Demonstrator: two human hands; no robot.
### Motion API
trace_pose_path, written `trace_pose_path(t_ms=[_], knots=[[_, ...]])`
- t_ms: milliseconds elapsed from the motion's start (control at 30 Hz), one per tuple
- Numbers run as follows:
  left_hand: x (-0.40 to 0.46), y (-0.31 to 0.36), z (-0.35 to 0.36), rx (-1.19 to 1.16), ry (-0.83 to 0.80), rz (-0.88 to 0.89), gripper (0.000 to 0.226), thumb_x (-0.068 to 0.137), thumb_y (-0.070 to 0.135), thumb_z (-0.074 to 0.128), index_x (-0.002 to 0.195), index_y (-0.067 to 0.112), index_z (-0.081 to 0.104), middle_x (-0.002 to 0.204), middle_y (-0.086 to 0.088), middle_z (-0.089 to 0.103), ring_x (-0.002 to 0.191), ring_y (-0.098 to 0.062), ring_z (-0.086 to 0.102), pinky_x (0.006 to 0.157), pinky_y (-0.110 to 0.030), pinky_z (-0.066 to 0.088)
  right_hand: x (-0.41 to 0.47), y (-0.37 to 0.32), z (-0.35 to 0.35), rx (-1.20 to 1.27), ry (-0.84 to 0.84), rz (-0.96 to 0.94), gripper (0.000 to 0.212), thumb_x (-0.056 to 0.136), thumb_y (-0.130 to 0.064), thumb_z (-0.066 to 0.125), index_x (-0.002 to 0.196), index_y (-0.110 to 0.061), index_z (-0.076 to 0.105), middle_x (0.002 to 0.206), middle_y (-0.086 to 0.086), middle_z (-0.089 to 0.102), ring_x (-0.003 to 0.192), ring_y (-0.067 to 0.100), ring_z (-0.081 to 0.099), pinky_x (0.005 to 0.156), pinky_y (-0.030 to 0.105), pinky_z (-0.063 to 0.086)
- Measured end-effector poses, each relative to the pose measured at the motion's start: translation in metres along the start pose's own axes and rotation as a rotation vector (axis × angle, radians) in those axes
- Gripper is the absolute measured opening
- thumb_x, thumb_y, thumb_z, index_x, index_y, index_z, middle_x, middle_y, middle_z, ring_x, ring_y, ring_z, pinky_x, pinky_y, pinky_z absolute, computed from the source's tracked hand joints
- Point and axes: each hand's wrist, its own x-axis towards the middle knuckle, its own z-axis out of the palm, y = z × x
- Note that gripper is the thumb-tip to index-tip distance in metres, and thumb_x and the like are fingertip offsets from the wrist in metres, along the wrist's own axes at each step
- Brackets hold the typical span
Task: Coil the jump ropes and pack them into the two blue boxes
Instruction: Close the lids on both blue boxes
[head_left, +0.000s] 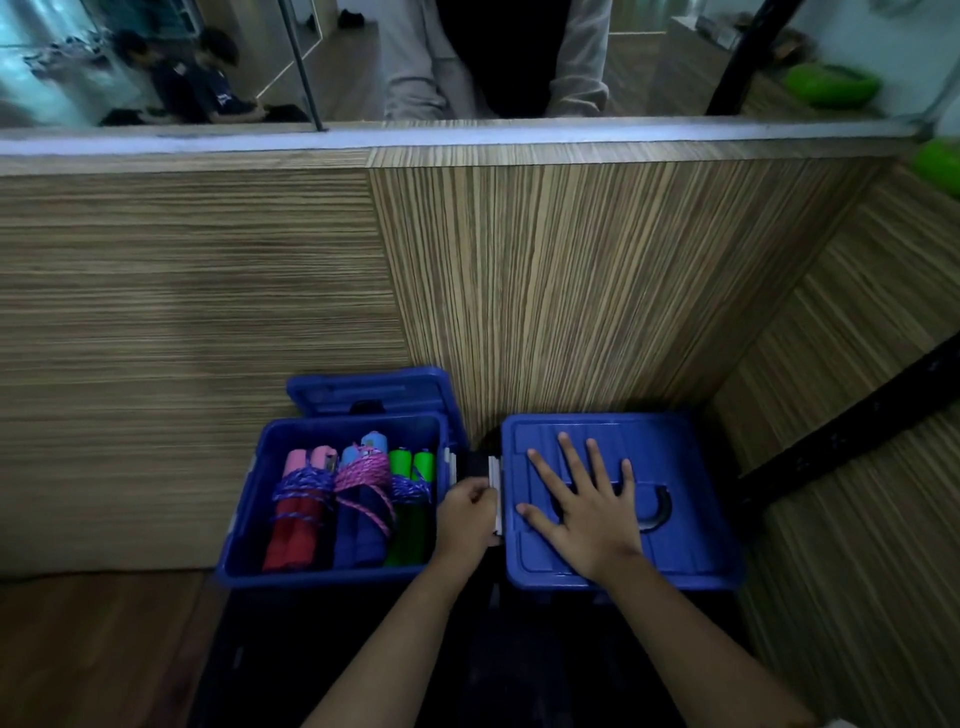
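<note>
Striped wood-grain panels (571, 270) on far and right walls, glass partition above with seated people behind it, far left; brown floor near left, dim lighting. Two blue boxes side by side on a dark low surface, hard to make out.

Left blue box (244, 519) open, lid (363, 389) propped behind its far edge. Packed inside in a row: three coiled jump ropes (353, 499), handles upright-ish, red/pink pair at left, blue pair in the middle, green pair at right, cords wrapped round each pair to keep coils tight.

Right blue box (691, 519) lidded. Right hand (587, 514) flat, fingers spread, palm pressed on lid over the recessed handle, grasping nothing; probably holding lid down so the latch seats. Left hand (467, 512) curled, fingertips pinching white latch (497, 499) on that box's left edge, in the gap between boxes; likely snapping it closed.

Right box contents hidden. Left box not yet lidded; likely next.
</note>
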Motion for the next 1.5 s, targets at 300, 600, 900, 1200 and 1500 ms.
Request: trace_pose_path(t_ms=[300,600,900,1200,1500], knots=[[0.0,0.003,-0.001,-0.147,-0.049,-0.014,0.007,0.094,0.005,0.057,0.098,0.004,0.061,0.095,-0.01,0.067,0.091,-0.026,0.065,0.075,-0.044,0.057,0.0,0.003,-0.001,0.028,0.012,-0.019,0.07,0.076,-0.082,-0.002,0.138,-0.055,-0.019,0.154,-0.013,-0.024,0.143,0.024,-0.021,0.108,0.053,-0.018],[0.003,0.003,0.0,-0.229,-0.071,-0.028,0.016,0.083,-0.001,0.071,0.09,0.012,0.065,0.089,-0.011,0.066,0.086,-0.024,0.065,0.085,-0.049,0.055,0.0,0.003,-0.002,0.065,-0.01,-0.034,0.065,0.074,-0.068,-0.026,0.138,-0.055,-0.02,0.152,-0.013,-0.024,0.143,0.021,-0.022,0.107,0.052,-0.021],[0.005,0.004,0.013,-0.017,-0.092,0.118,0.045,0.078,0.002,0.076,0.119,0.018,0.067,0.095,0.007,0.067,0.095,-0.009,0.06,0.071,-0.003,0.045,0.001,0.003,-0.001,0.072,-0.02,-0.03,0.067,0.073,-0.066,-0.03,0.138,-0.054,-0.021,0.153,-0.013,-0.025,0.142,0.02,-0.025,0.105,0.05,-0.024],[-0.005,0.001,0.017,0.354,0.127,0.305,0.035,0.094,0.014,0.058,0.129,0.018,0.061,0.122,-0.015,0.065,0.111,-0.025,0.061,0.091,-0.022,0.045,-0.004,0.001,-0.012,0.151,-0.037,-0.08,0.084,0.07,-0.072,-0.021,0.146,-0.044,-0.002,0.152,-0.015,-0.019,0.139,0.011,-0.024,0.106,0.043,-0.024],[-0.023,0.027,0.108,1.254,-0.24,0.668,0.074,0.093,0.049,0.04,0.154,0.025,0.005,0.161,-0.007,-0.013,0.147,-0.033,-0.014,0.111,-0.067,-0.008,-0.026,0.086,-0.028,0.489,0.26,0.215,0.044,0.099,-0.025,0.036,0.136,-0.002,0.046,0.147,0.017,0.038,0.135,0.031,0.038,0.113,0.034,0.027]])
